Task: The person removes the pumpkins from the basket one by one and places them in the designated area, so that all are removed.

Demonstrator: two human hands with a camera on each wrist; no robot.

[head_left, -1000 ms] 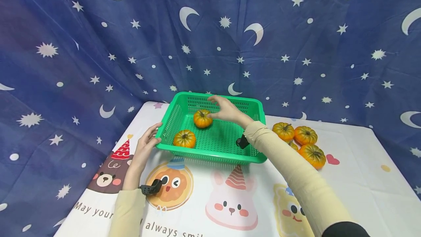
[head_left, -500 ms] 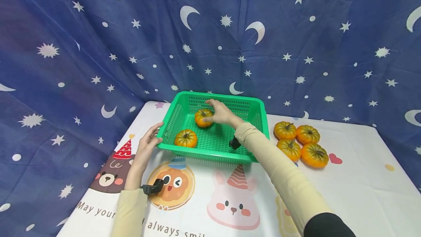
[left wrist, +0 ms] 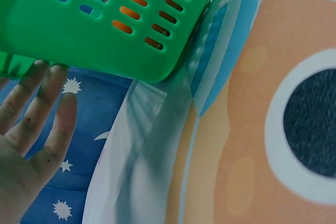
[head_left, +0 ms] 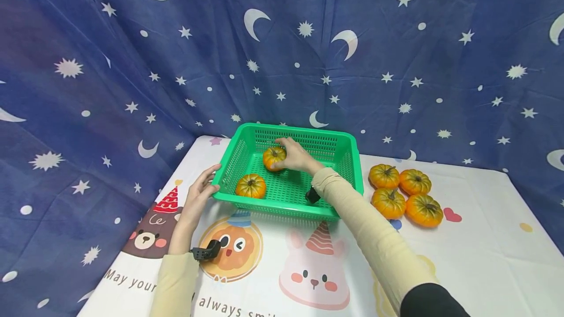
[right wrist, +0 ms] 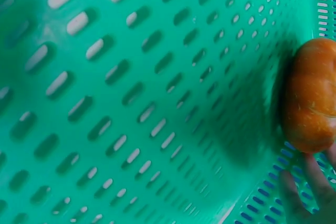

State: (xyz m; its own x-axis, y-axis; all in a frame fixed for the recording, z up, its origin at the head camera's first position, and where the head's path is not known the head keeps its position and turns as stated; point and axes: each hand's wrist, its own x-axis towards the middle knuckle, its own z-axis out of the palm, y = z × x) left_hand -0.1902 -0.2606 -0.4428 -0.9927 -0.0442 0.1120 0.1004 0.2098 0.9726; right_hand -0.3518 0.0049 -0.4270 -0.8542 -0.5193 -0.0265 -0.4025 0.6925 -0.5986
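Observation:
Two small orange-and-green pumpkins are in a green plastic basket (head_left: pixel 282 207). My right hand (head_left: pixel 297 156) reaches into it and grips the farther pumpkin (head_left: pixel 272 159), thumb on the near side and fingers behind. In the right wrist view, fingertips (right wrist: pixel 317 182) meet the edge of this orange pumpkin (right wrist: pixel 311 95). The other pumpkin (head_left: pixel 250 186) rests at the basket's near left corner. My left hand (head_left: pixel 198 197) touches the left rim from outside. Its fingers (left wrist: pixel 50 95) extend against the green wall in the left wrist view.
Several more pumpkins (head_left: pixel 389 203) form a cluster on the white printed tablecloth (head_left: pixel 484 253), right of the basket. A blue curtain (head_left: pixel 282 43) with moons and stars hangs close behind the basket and along the left side.
My right hand has moved slightly left and down, closing round the farther pumpkin. My left hand stays at the basket's rim. The right forearm has uncovered more of the pumpkin cluster.

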